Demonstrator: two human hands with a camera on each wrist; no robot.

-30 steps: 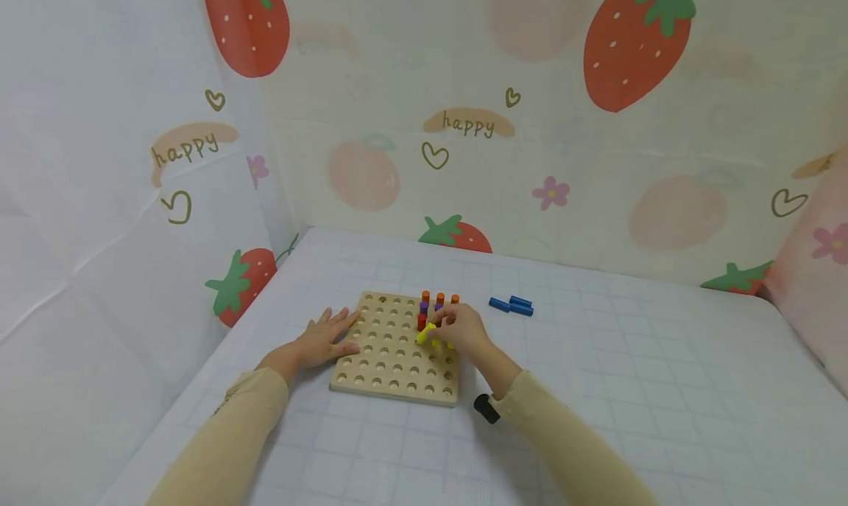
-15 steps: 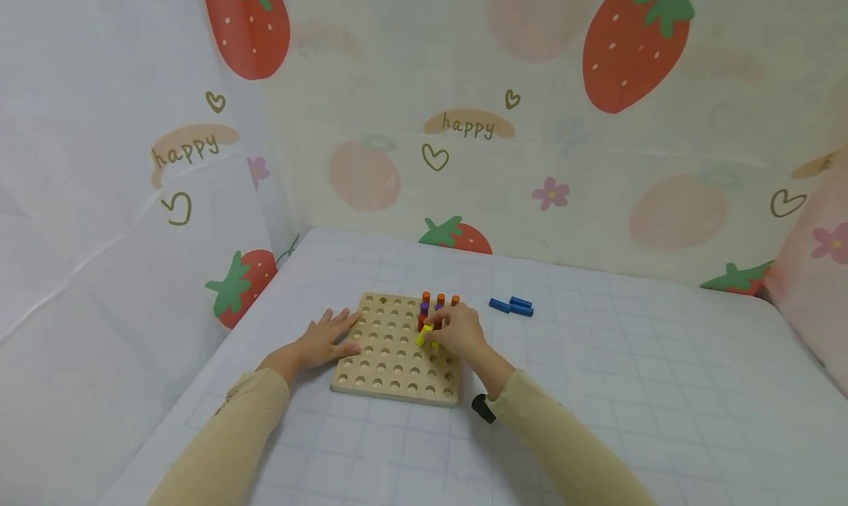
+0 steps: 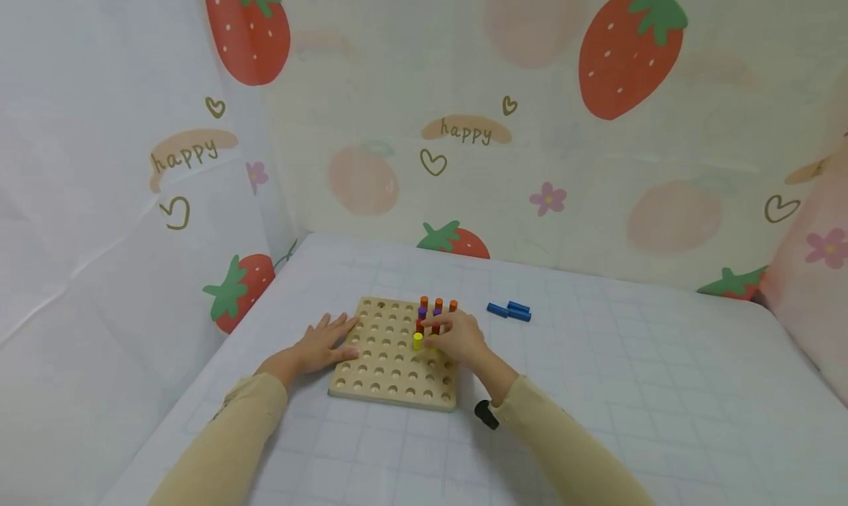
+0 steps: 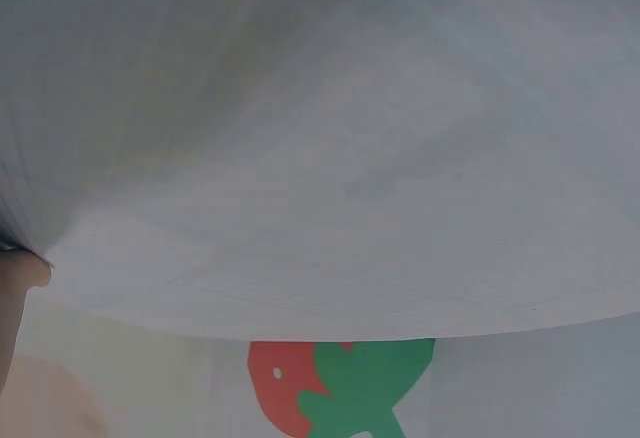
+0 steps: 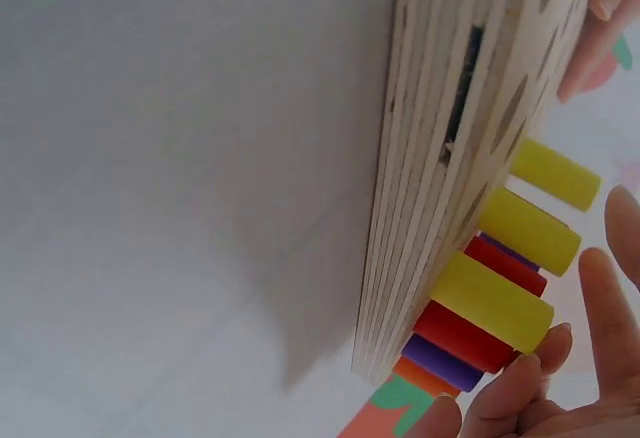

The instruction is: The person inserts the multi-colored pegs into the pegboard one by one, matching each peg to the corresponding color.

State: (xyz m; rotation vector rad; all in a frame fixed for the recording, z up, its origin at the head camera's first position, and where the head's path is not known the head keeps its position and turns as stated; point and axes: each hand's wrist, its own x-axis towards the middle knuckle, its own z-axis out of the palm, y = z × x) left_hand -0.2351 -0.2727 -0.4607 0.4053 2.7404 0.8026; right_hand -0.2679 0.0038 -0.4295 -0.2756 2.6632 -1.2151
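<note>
A wooden pegboard (image 3: 392, 401) with rows of round holes lies on the table. My left hand (image 3: 322, 344) rests at its left edge with the fingers spread. A yellow peg (image 3: 418, 341) stands upright in the board, and my right hand (image 3: 460, 338) hovers just to its right, fingertips off it. In the right wrist view, a row of yellow pegs (image 5: 490, 300) shows, with fingers (image 5: 608, 298) bent loosely beside them. Behind stand red pegs (image 3: 420, 327), purple pegs (image 3: 422, 313) and orange pegs (image 3: 439, 303), partly hidden by the right hand.
Three blue pegs (image 3: 519, 315) lie loose on the white table (image 3: 596, 359) behind and right of the board. A small black object (image 3: 486, 415) shows at the right sleeve's cuff. Printed cloth walls (image 3: 563, 241) close off the back and left side.
The yellow peg, tilted between the right fingers before, now stands upright in the board. The right fingers have let go of it. The left hand stays where it was.
</note>
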